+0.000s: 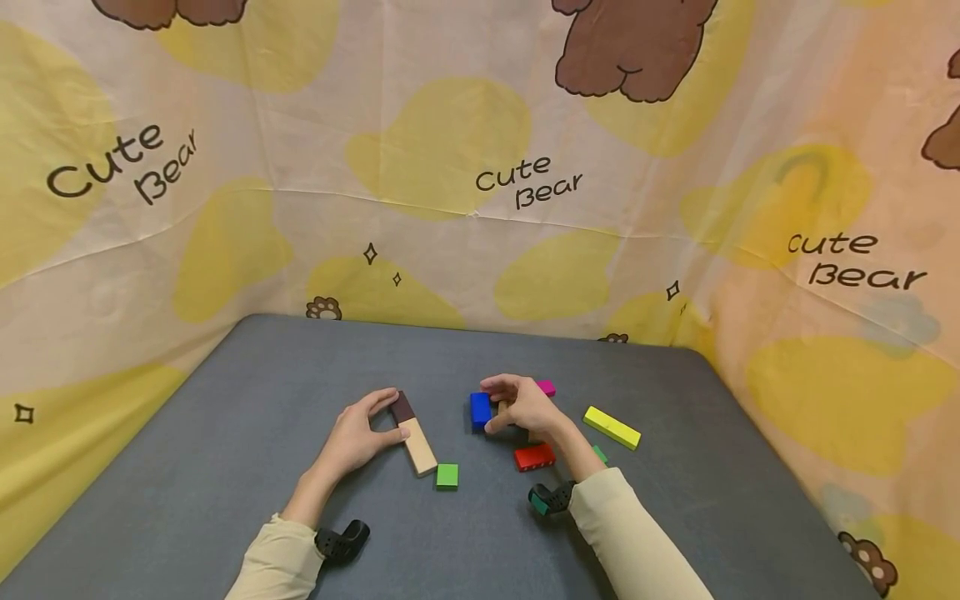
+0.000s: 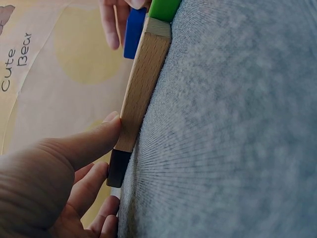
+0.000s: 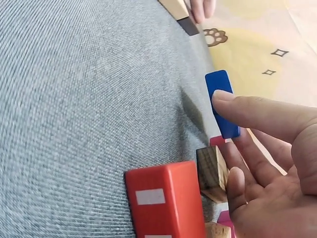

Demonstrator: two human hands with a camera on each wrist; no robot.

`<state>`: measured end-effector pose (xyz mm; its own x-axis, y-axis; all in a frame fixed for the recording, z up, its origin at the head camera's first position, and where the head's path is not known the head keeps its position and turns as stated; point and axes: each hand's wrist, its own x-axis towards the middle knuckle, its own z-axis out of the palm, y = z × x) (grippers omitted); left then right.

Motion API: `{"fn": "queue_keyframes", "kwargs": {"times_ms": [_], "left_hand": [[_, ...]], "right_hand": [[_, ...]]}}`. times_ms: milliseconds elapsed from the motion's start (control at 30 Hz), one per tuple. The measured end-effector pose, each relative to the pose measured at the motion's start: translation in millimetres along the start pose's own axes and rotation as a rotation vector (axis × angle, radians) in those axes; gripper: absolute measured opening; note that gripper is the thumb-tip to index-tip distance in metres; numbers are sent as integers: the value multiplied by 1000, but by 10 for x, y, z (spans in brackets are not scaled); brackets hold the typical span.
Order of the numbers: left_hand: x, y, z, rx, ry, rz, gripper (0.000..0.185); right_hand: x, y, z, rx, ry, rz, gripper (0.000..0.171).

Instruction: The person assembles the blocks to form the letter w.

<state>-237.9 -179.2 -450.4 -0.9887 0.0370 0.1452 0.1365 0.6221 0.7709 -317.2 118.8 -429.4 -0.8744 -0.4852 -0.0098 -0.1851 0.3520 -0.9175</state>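
My left hand [image 1: 390, 414] lies at a dark brown block [image 1: 401, 406] that sits end to end with a long beige block [image 1: 418, 447]. Its fingers curl round the brown block's far end, and in the left wrist view the thumb [image 2: 101, 136] presses the beige block's [image 2: 143, 79] side beside the brown block [image 2: 118, 168]. My right hand [image 1: 491, 406] pinches an upright blue block [image 1: 479, 410]. In the right wrist view its thumb [image 3: 247, 109] rests on the blue block [image 3: 221, 84], and the curled fingers are beside a small wooden block [image 3: 212, 171].
On the grey table [image 1: 225, 400] a green block [image 1: 447, 476] lies by the beige block's near end. A red block [image 1: 534, 457], a yellow bar [image 1: 611, 427], a magenta block [image 1: 547, 387] and a small green piece [image 1: 600, 454] surround my right hand. A bear-print cloth [image 1: 480, 183] walls the table.
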Motion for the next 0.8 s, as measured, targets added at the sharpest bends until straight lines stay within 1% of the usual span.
{"fn": "queue_keyframes", "kwargs": {"times_ms": [133,333,567,667,800], "left_hand": [[-5,-11,-2,-2,-1,2,74],[-7,-27,-5,-6,-3,7,74],[-1,-30,-15,5,3,11,73],[-4,-30,-18,5,2,10,72],[-6,-30,-24,1,0,9,72]], "right_hand": [[-14,-11,4,-4,21,-2,67],[-35,-10,7,28,31,-17,67],[-66,-8,20,69,58,-13,69],[-100,-16,38,82,91,-18,69],[-158,-25,68,107,162,-19,70]]}}
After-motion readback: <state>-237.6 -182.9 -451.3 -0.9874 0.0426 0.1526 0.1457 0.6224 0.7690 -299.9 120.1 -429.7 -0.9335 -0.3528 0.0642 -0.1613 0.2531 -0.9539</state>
